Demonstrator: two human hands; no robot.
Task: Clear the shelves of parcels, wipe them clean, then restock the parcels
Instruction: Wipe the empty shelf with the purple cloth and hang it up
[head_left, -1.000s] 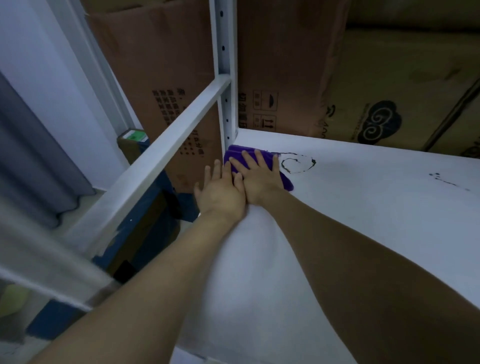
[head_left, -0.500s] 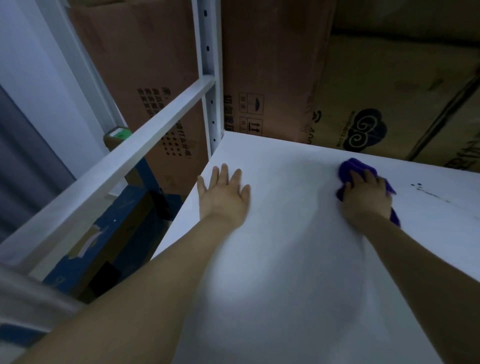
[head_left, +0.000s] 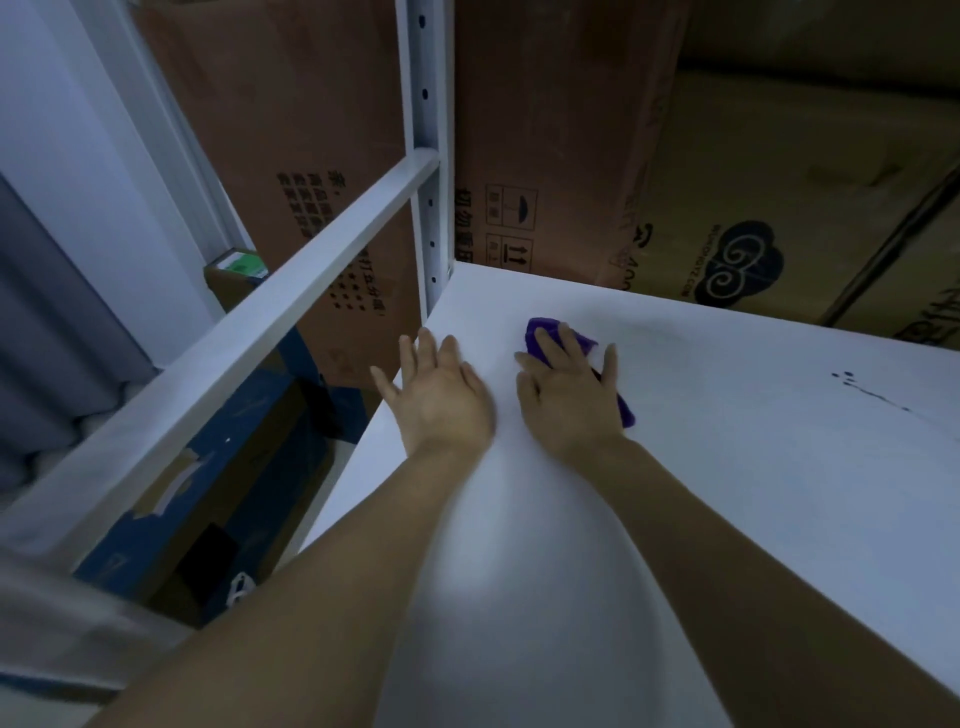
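Note:
A white shelf board (head_left: 727, 493) fills the middle and right of the view, with no parcels on it. My right hand (head_left: 566, 395) lies flat on a purple cloth (head_left: 540, 332) near the shelf's back left corner, fingers spread over it. Most of the cloth is hidden under the hand. My left hand (head_left: 441, 395) rests palm down on the shelf's left edge, right beside the right hand. A dark smear (head_left: 862, 387) marks the shelf to the right.
A white shelf upright (head_left: 426, 156) and a slanting white rail (head_left: 260, 317) stand to the left. Large cardboard boxes (head_left: 571, 145) stand behind the shelf. A blue and brown box (head_left: 218, 499) lies below on the left, and a grey curtain (head_left: 47, 364) hangs at far left.
My right hand slid the cloth right along the shelf and has come back left beside my left hand. The ring-shaped mark seen near the corner a second ago is gone.

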